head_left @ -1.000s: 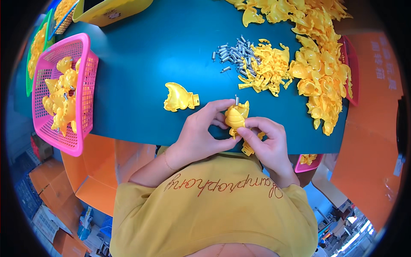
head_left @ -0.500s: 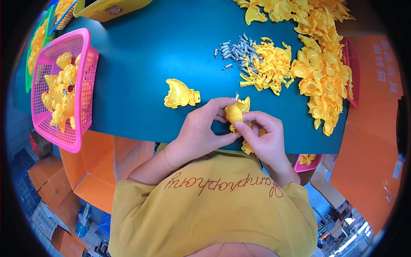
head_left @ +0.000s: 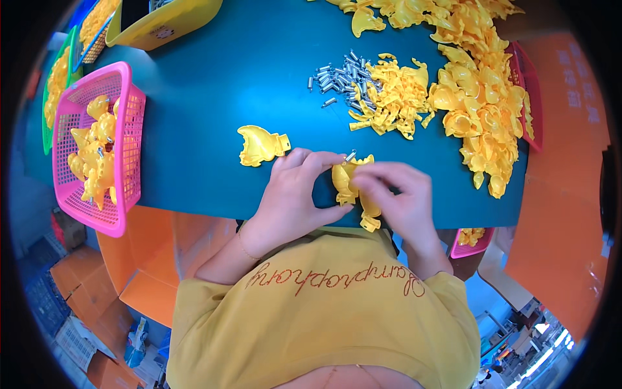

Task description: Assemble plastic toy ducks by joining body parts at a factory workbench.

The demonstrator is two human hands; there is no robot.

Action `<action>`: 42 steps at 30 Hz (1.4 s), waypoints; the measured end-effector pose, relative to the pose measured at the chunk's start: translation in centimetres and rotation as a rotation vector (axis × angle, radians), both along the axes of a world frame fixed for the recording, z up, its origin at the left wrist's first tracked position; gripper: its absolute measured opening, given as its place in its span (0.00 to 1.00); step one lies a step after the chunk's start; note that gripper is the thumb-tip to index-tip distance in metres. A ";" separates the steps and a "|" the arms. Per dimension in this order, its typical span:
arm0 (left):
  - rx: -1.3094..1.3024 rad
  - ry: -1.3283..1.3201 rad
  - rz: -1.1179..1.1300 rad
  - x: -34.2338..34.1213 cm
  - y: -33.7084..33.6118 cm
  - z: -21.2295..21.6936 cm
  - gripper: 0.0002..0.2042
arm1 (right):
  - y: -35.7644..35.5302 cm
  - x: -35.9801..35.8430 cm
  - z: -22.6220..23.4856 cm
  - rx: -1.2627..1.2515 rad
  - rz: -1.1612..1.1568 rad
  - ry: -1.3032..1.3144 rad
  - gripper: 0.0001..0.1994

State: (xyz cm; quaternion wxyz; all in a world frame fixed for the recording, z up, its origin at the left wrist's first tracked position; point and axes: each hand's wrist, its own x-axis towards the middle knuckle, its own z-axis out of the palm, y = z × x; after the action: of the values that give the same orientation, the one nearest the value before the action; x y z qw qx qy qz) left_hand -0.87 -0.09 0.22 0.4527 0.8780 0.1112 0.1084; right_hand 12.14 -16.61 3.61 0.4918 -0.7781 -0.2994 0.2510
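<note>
My left hand (head_left: 291, 194) and my right hand (head_left: 398, 198) meet at the near edge of the teal table (head_left: 246, 78), both gripping one yellow plastic toy part (head_left: 346, 185). A small silver pin (head_left: 350, 156) sticks out at the part's top. Another yellow shell piece (head_left: 260, 145) lies flat just left of my left hand. Further back sit a pile of silver metal pins (head_left: 342, 78), a heap of small yellow pieces (head_left: 392, 97) and a large heap of yellow shells (head_left: 479, 97).
A pink mesh basket (head_left: 126, 129) with assembled yellow toys sits at the table's left edge. A green basket (head_left: 48, 97) and a yellow bin (head_left: 168, 23) stand behind it. A red tray (head_left: 528, 91) lies under the right heap. Orange crates stand below the table.
Both hands have kept hold of the yellow part and turned it slightly; my right fingers now cover more of its top. Nothing else on the table has moved.
</note>
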 end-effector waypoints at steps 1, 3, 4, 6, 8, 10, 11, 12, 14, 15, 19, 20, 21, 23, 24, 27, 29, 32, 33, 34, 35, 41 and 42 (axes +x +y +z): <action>-0.001 0.006 -0.023 0.0 0.1 0.1 0.35 | -0.1 0.8 -0.1 -0.014 -0.067 -0.071 0.09; 0.006 0.009 -0.044 -0.1 0.2 0.1 0.37 | 0.0 2.7 0.3 -0.022 0.041 -0.328 0.11; 0.008 0.009 -0.060 0.0 0.2 0.1 0.38 | 0.2 2.6 0.3 -0.023 0.030 -0.327 0.11; 0.015 0.018 -0.071 0.0 0.2 0.5 0.39 | 0.7 2.2 0.0 -0.045 0.118 -0.368 0.13; 0.020 0.029 -0.077 0.1 0.1 0.5 0.40 | 0.8 2.3 -0.6 -0.055 0.129 -0.342 0.14; 0.043 0.021 -0.066 0.1 0.0 0.5 0.42 | 0.8 2.5 -1.1 -0.065 0.147 -0.314 0.14; 0.041 0.025 -0.069 0.1 0.0 0.4 0.42 | 0.9 2.7 -1.3 -0.014 0.180 -0.360 0.14; 0.043 0.013 -0.075 0.2 0.0 0.5 0.43 | 1.0 2.8 -1.4 0.039 0.215 -0.406 0.14; 0.045 0.003 -0.082 0.3 0.1 0.5 0.44 | 1.1 3.1 -1.3 0.044 0.255 -0.432 0.14; 0.047 0.019 -0.083 0.3 0.1 0.6 0.44 | 1.1 3.3 -1.3 0.047 0.296 -0.461 0.13; 0.049 0.016 -0.095 0.3 0.2 0.5 0.45 | 0.9 4.2 -1.4 0.050 0.358 -0.447 0.14; 0.049 0.017 -0.096 0.2 0.2 0.4 0.45 | 0.9 4.3 -1.7 0.083 0.369 -0.382 0.14; 0.061 0.023 -0.099 0.2 0.2 0.4 0.45 | 0.8 4.4 -2.0 0.115 0.379 -0.317 0.15; 0.072 0.028 -0.103 0.1 0.1 0.4 0.45 | 0.8 4.0 -2.8 0.128 0.343 -0.275 0.14; 0.070 0.026 -0.098 0.2 0.2 0.4 0.45 | 0.9 3.9 -3.0 0.142 0.309 -0.235 0.13; 0.071 0.026 -0.093 0.2 0.1 0.4 0.44 | 1.1 3.5 -2.8 0.097 0.318 -0.382 0.15; 0.075 0.027 -0.092 0.1 0.2 0.3 0.44 | 1.2 3.2 -2.4 0.077 0.313 -0.399 0.15; 0.067 0.013 -0.090 0.1 0.2 0.2 0.43 | 1.4 3.7 -2.6 0.081 0.323 -0.295 0.14; 0.072 0.049 -0.090 0.1 0.2 0.3 0.41 | 1.5 4.0 -2.7 0.104 0.338 -0.172 0.13; 0.077 0.085 -0.090 0.1 0.2 0.4 0.40 | 1.5 4.1 -2.6 0.104 0.335 -0.174 0.13; 0.077 0.082 -0.094 0.2 0.2 0.4 0.40 | 1.5 4.2 -2.5 0.104 0.347 -0.163 0.13; 0.093 0.056 -0.078 0.2 0.1 0.4 0.38 | -1.6 5.0 -0.4 0.111 0.279 -0.305 0.15; 0.093 0.052 -0.079 0.2 0.1 0.3 0.38 | -3.0 5.6 0.1 0.076 0.343 -0.345 0.15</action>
State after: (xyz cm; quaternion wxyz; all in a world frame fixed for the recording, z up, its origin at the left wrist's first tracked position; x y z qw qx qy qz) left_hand -0.71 0.00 0.55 0.4124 0.9043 0.0830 0.0726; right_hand 17.75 -19.66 3.73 0.4125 -0.7281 -0.5160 0.1826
